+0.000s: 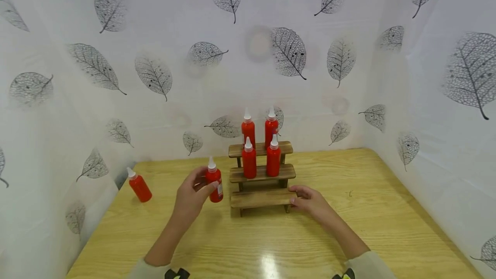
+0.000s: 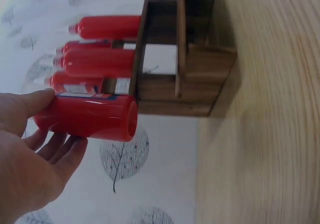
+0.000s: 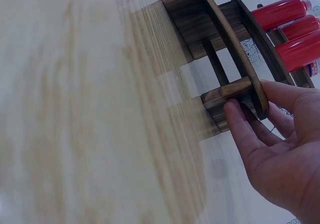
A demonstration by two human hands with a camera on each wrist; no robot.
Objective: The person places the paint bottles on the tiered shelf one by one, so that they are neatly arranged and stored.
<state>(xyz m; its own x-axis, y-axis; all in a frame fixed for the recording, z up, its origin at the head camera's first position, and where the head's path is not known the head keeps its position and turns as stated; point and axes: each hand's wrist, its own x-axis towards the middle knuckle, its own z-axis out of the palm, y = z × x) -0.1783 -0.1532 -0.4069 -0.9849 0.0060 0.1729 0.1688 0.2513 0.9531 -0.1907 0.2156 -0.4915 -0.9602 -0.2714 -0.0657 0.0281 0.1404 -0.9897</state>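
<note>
left hand [image 2: 37, 164]: grips red bottle [image 2: 95, 118], thumb opposite fingers | beyond thumb: wooden stand [image 2: 206, 64] bearing four more red bottles [image 2: 100, 62] | well past fingertips: wood-grain tabletop [image 2: 267, 134] | behind fingers: leaf-print backdrop [image 2: 162, 174]

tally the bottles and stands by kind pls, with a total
three-tier wooden stand: 1
red bottles with pointed white tops: 6 (4 on the stand, 1 in the left hand, 1 on the table off to the left)
total: 7
</note>
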